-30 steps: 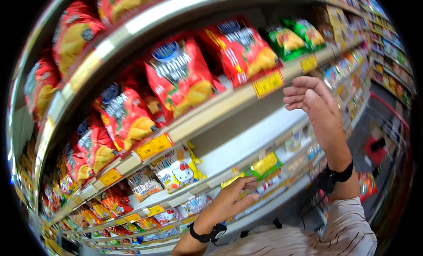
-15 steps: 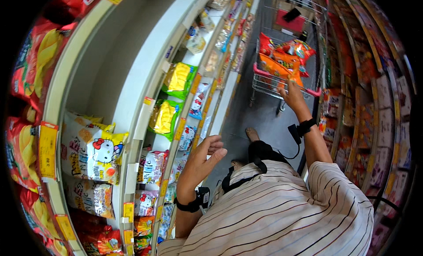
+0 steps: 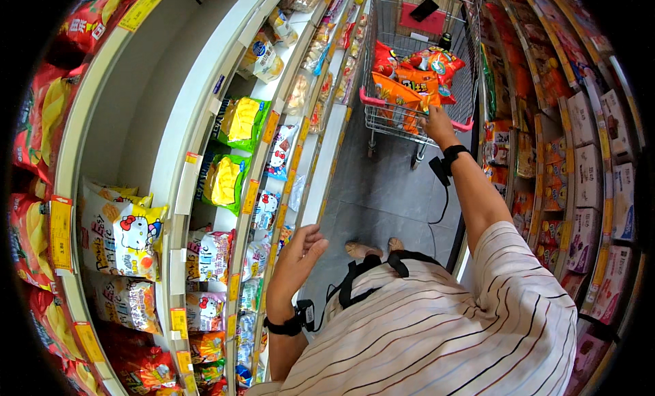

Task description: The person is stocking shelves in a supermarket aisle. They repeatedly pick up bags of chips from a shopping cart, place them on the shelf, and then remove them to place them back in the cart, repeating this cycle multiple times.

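Observation:
My right hand (image 3: pixel 439 128) reaches forward and is closed on the handle of a metal shopping cart (image 3: pixel 469 125), which has pink-red ends. Shiny orange and red snack bags (image 3: pixel 409 89) lie in the cart, just past my fingers. My left hand (image 3: pixel 297 259) hangs in the air beside the left shelves, with its fingers loosely bent, thumb apart, and nothing in it. Nearest to it are small snack packets (image 3: pixel 266 208) on the lower shelf, which it does not touch.
Left shelves carry large white snack bags (image 3: pixel 123 236), green-and-yellow bags (image 3: pixel 225 181) and red bags (image 3: pixel 34 242). Boxes (image 3: pixel 587 178) and packets line the right shelves. A dark phone (image 3: pixel 424 10) lies on a red item in the cart. Grey floor tiles (image 3: pixel 348 184) run between.
The view has shifted, so the cart and left shelves sit further left. My right hand stays at the cart handle. My left hand appears slightly lower and stays empty.

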Available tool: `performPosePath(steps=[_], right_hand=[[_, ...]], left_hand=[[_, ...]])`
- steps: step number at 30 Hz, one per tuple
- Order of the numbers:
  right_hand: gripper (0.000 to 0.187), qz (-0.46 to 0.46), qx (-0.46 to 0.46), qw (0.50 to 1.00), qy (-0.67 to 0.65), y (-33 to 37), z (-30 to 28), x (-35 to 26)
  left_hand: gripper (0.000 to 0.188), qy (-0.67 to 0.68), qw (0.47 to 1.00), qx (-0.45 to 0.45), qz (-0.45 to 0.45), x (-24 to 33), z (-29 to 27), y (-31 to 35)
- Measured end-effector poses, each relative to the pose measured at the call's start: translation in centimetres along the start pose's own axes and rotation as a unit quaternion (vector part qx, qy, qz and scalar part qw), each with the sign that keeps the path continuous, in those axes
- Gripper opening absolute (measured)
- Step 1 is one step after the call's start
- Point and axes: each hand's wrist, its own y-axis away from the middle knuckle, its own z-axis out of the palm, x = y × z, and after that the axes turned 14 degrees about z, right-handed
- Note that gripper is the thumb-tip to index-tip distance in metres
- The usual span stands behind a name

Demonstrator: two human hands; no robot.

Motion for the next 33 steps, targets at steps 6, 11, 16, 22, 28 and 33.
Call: performPosePath(steps=[6, 11, 16, 22, 28, 33], right_hand=[[0.047, 0.004, -0.053, 0.997, 0.053, -0.6, 1.1, 1.0], [0.059, -0.002, -0.014, 0.998, 0.059, 0.1, 1.5, 1.6], [0.054, -0.010, -0.022, 0.999, 0.032, 2.6, 0.7, 2.4], [0.033, -0.028, -0.017, 0.999, 0.014, 9.7, -0.8, 1.6], [0.033, -0.032, -0.020, 0.999, 0.024, 16.8, -1.4, 1.7], [0.034, -0.030, -0.051, 0.998, 0.026, 22.9, -3.2, 1.3]], left_hand=[[0.046, 0.015, 0.999, 0.015, -0.042, -0.8, 4.0, 1.6], [0.047, 0.008, 0.999, 0.017, -0.043, -1.3, 7.6, 2.8], [0.047, -0.002, 0.998, 0.011, -0.063, -0.6, 9.9, 3.8], [0.046, -0.004, 0.998, 0.010, -0.057, 0.4, 10.8, 4.8], [0.046, -0.021, 0.999, -0.001, -0.025, 0.0, 10.8, 7.1], [0.047, -0.008, 1.000, -0.009, -0.023, -2.3, 10.5, 12.4]])
